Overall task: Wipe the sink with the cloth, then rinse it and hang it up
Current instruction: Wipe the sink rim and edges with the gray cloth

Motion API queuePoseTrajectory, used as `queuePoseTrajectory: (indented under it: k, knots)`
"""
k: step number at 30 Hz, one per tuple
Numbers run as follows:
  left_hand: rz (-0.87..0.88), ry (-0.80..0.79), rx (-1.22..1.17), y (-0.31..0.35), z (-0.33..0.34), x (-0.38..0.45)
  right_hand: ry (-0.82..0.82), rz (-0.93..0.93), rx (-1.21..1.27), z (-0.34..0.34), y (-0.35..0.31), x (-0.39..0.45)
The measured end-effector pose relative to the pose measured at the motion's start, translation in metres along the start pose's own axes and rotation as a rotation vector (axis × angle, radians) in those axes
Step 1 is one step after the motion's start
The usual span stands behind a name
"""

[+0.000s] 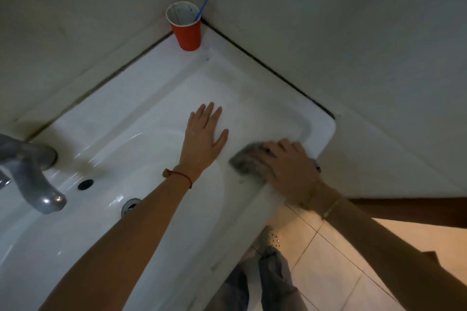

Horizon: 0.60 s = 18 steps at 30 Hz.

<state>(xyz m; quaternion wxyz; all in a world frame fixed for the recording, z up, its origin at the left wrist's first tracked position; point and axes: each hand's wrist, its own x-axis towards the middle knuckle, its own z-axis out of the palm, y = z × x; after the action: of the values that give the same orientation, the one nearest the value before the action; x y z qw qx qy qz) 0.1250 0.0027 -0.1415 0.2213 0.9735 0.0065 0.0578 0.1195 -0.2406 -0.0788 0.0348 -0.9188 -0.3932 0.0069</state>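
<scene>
Your right hand (288, 166) covers most of the blurred grey cloth (243, 163). Left of it, the picture's edge cuts off the grey metal tap (30, 174).

— What colour is the sink (141, 118)?
— Glossy white. The cup (188, 30) at its far corner is red outside, white inside, with a blue stick (205, 4) in it.
— And the cloth (246, 159) on the sink's near edge?
— Mottled grey, blurred.
— Anything else?
— A grey metal tap (32, 174), a red wrist cord (180, 175), and pale floor tiles (341, 260) with dark grout.
</scene>
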Motion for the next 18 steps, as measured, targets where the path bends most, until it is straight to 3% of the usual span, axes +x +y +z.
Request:
queuePoseTrajectory:
  k: [4, 9, 12, 16, 18]
  knots:
    - [0.002, 0.014, -0.012, -0.001, 0.000, -0.001, 0.026, 0.382, -0.061, -0.001, 0.027, 0.033]
    - [0.005, 0.021, -0.013, -0.001, 0.000, -0.001, -0.071, 0.082, 0.141, -0.009, -0.037, -0.026]
    - [0.010, 0.033, -0.007, -0.001, 0.001, -0.001, -0.083, -0.009, 0.109, -0.009, -0.023, -0.026]
    - [0.002, 0.027, 0.012, -0.001, 0.002, -0.001, 0.011, 0.271, 0.019, -0.007, 0.010, 0.006]
    - [-0.003, 0.023, 0.019, 0.000, 0.002, -0.001, 0.026, 0.272, 0.053, -0.009, -0.015, -0.005]
